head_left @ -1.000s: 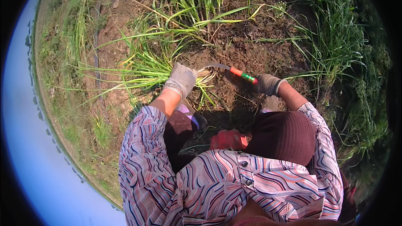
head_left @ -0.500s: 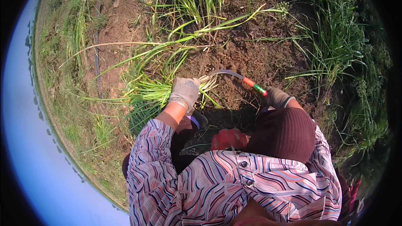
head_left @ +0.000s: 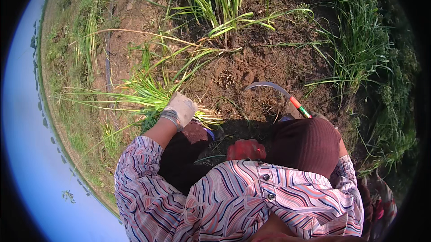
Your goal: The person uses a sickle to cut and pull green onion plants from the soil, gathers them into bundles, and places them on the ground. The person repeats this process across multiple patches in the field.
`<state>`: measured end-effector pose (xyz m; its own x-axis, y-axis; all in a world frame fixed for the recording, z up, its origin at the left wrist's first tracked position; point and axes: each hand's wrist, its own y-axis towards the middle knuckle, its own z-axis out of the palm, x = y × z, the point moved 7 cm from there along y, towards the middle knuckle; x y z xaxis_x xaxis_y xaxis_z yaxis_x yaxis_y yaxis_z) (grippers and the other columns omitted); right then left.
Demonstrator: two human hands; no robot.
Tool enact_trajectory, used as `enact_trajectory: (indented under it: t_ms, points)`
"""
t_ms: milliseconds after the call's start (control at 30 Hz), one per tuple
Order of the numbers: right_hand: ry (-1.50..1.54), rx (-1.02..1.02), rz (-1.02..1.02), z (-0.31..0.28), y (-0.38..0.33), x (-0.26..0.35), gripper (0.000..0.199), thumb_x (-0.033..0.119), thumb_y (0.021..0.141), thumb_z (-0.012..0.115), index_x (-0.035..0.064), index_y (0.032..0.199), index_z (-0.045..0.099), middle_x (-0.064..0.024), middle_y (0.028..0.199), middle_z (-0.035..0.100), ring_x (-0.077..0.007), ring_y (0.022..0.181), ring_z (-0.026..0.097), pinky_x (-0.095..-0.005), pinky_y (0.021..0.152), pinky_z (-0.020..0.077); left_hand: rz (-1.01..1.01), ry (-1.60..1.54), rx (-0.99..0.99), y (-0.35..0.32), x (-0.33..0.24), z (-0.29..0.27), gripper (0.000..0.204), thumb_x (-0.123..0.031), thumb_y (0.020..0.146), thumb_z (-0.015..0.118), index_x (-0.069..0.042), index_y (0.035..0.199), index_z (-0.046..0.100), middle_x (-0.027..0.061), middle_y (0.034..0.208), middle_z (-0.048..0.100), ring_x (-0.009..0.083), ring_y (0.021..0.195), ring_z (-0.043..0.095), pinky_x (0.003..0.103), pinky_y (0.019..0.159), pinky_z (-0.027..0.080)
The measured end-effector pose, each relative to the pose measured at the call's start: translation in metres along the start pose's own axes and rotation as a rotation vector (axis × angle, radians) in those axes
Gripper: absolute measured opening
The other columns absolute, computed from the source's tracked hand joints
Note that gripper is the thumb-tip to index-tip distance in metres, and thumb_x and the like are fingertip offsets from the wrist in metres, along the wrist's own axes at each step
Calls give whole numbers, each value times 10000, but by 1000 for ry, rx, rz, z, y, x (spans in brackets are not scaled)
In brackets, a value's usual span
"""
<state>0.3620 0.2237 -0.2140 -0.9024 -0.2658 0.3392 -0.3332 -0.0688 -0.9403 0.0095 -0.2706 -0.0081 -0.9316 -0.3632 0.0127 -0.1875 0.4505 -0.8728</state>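
My left hand (head_left: 180, 109), in a pale work glove, is closed around the base of a bundle of long green leaves (head_left: 134, 91) that lies flat and fans out to the left over the ground. My right hand (head_left: 318, 116) is mostly hidden behind a brown head covering (head_left: 307, 145); only a bit of its glove shows. It holds a sickle (head_left: 287, 97) by an orange and green handle. The curved blade arcs left over bare soil, apart from the bundle. My striped sleeves fill the lower part of the view.
Brown dug soil (head_left: 256, 62) lies ahead. A standing clump of green long-leaved plants (head_left: 220, 0) grows at the top, and thick grass (head_left: 359, 49) at the right. A thin dark hose (head_left: 107, 58) runs along the left. A red object (head_left: 244, 149) sits by my lap.
Both hands have drawn back toward my body. The sickle has moved right and away from the bundle, and the left hand has pulled the leaves down and to the left.
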Motion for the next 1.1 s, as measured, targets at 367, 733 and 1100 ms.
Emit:
enact_trajectory:
  t_ms: [367,733,1100]
  points:
    - [328,-163,-185,26,22,276,164,221,972,662,110,1017,550,-10,696,546,-156,497,520,-365,454,447,-89,12,-364,19,-3,-151,300,-227,992,654,-156,1276,718,29,1021,770,258,982,759,458,901,521]
    - [322,82,-240,64,41,347,147,217,969,686,90,922,629,-23,722,635,-149,575,595,-372,500,474,294,165,-976,107,38,-217,361,-236,995,604,-38,1249,768,118,1505,633,331,1522,474,528,1336,292]
    - [-188,147,-178,60,43,367,153,182,984,648,37,1030,626,-75,705,644,-223,551,672,-416,452,523,16,542,-277,210,127,-237,407,-375,1099,539,-369,1494,635,36,1727,446,291,1668,251,594,1369,80]
